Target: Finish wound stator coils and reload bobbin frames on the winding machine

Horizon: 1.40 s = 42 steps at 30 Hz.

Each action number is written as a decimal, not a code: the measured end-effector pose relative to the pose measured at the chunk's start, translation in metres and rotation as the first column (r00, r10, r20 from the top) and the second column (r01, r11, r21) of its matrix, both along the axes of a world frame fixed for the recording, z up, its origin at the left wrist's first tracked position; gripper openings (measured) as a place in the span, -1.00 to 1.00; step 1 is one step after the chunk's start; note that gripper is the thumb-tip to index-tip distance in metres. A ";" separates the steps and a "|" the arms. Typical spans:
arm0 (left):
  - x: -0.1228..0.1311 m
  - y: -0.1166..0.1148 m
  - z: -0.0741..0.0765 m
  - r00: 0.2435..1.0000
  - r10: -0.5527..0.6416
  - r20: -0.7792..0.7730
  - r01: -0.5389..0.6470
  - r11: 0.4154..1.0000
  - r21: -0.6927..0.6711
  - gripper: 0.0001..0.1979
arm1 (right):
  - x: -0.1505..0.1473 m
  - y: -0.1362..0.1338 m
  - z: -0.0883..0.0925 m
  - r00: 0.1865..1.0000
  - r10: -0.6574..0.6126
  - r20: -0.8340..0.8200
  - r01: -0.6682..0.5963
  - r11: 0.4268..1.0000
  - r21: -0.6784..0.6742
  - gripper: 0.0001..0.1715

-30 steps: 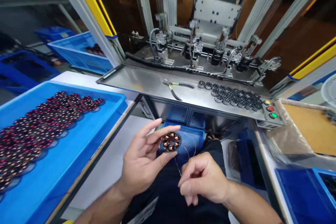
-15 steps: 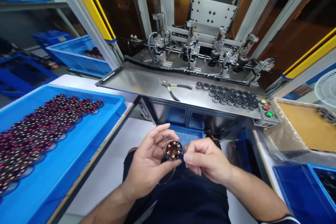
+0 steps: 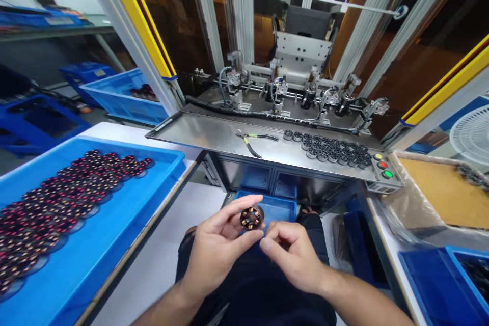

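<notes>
Steel bench (image 3: 214, 135), left hand (image 3: 214, 257) pinching stator (image 3: 251, 218)

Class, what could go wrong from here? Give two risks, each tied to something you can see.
1. The left hand holds the small coil only by its fingertips, over the lap, with the right hand pinched beside it; it might slip and fall.
2. The loose parts lie crowded along the steel shelf near its front edge; a knock could send some off.
</notes>
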<state>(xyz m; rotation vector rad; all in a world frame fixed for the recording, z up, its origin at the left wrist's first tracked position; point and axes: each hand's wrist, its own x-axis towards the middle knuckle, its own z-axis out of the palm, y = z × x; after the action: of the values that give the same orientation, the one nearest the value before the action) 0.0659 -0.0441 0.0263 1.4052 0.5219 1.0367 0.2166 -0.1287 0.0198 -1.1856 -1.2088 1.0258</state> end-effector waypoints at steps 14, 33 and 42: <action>-0.004 -0.009 -0.003 0.980 0.190 -0.063 -0.146 0.892 0.429 -0.50 | -0.020 0.005 -0.002 0.961 -0.235 -0.149 0.268 0.925 0.269 -0.81; -0.011 -0.006 -0.007 0.957 0.284 -0.062 -0.190 0.772 0.606 -0.43 | -0.028 0.010 -0.001 0.934 -0.215 -0.286 0.267 0.951 0.155 -0.84; -0.007 -0.005 -0.002 0.967 0.247 -0.062 -0.154 0.761 0.630 -0.44 | -0.020 0.020 0.009 0.919 -0.318 -0.233 0.348 0.932 0.101 -0.72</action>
<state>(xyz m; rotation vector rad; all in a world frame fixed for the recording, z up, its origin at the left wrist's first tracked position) 0.0584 -0.0488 0.0240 2.0591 0.4562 1.3677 0.1962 -0.1090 0.0284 -1.0941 -0.8582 0.7737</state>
